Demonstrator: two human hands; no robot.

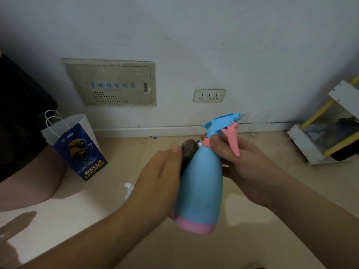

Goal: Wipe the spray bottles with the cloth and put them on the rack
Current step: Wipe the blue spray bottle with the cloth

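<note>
Fingers (216, 145) of the right hand (250, 167) curl round the spray bottle (202, 183) neck, left hand (161, 177) clasps the cloth (189, 149) to its shoulder: best rotate steadily, avoiding the trigger (234, 141).

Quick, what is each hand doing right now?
Left hand: holding the cloth against the spray bottle.
Right hand: closed around the spray bottle's neck.

a light blue plastic spray bottle (202, 181) with a pink base band, pink collar and pink trigger is being held nearly upright above the floor, nozzle pointing right. a bunched grey-brown cloth (189, 150) is pressing against its upper left side. a white-and-yellow rack (305, 146) is standing well apart, far right.
</note>
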